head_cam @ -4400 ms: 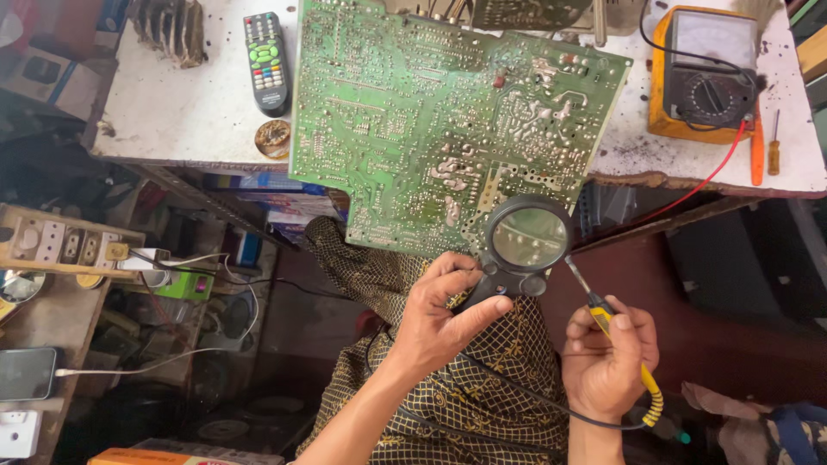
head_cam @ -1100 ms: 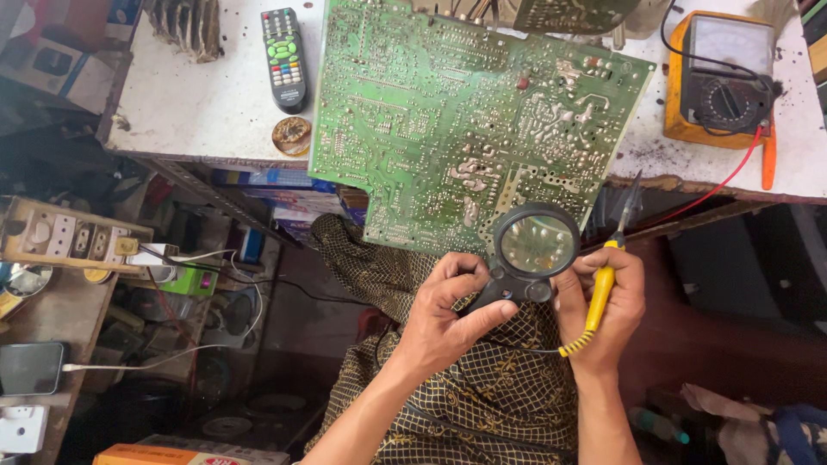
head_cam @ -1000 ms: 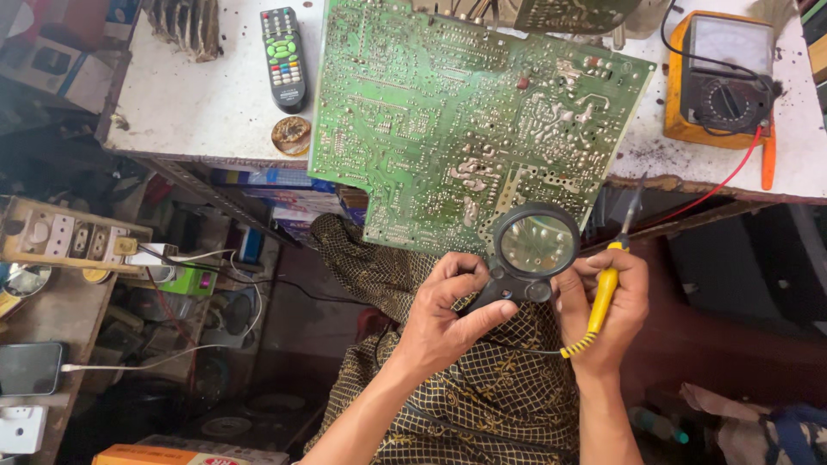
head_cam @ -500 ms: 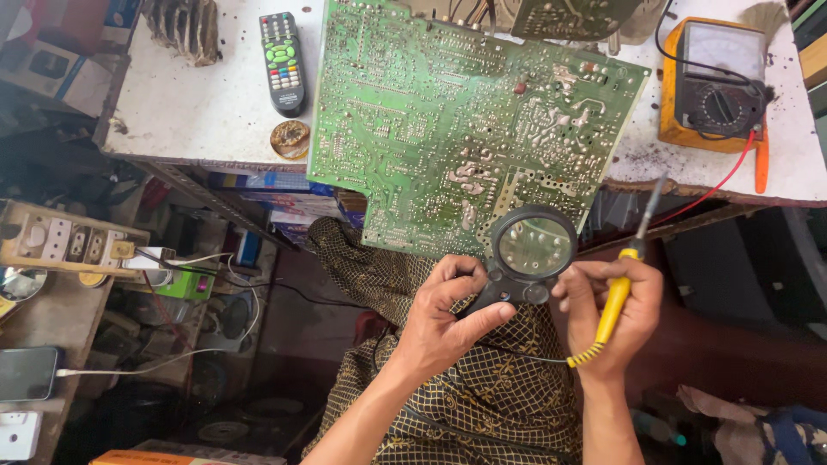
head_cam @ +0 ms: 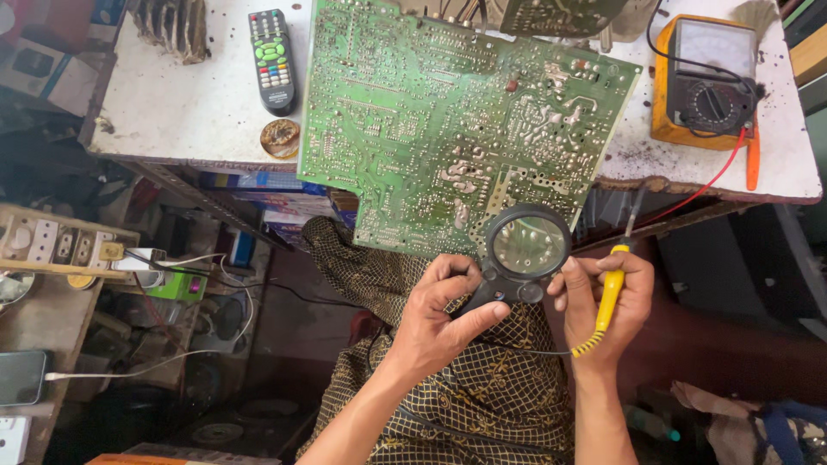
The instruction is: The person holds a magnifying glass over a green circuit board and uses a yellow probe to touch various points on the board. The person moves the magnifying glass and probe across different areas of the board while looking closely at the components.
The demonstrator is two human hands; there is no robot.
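A large green circuit board [head_cam: 448, 112] lies solder side up on the white workbench [head_cam: 172, 112], overhanging its near edge. My left hand [head_cam: 439, 319] grips the black handle of a round magnifying glass [head_cam: 527, 245], held over the board's near edge. My right hand [head_cam: 607, 310] holds a yellow-handled soldering iron [head_cam: 613, 284], tip pointing up toward the bench edge, right of the lens. Both hands hover above my lap, covered by a patterned dark cloth [head_cam: 482, 396].
A black remote control [head_cam: 270, 60], a round solder coil [head_cam: 280, 138] and a yellow multimeter [head_cam: 702, 82] with a red lead sit on the bench. A power strip [head_cam: 52, 245], cables and a phone [head_cam: 21, 377] lie at the left.
My right hand rotated the soldering iron from pointing left at the lens to pointing upward, then drifted slightly right. The magnifying glass stayed in place over the board's edge.
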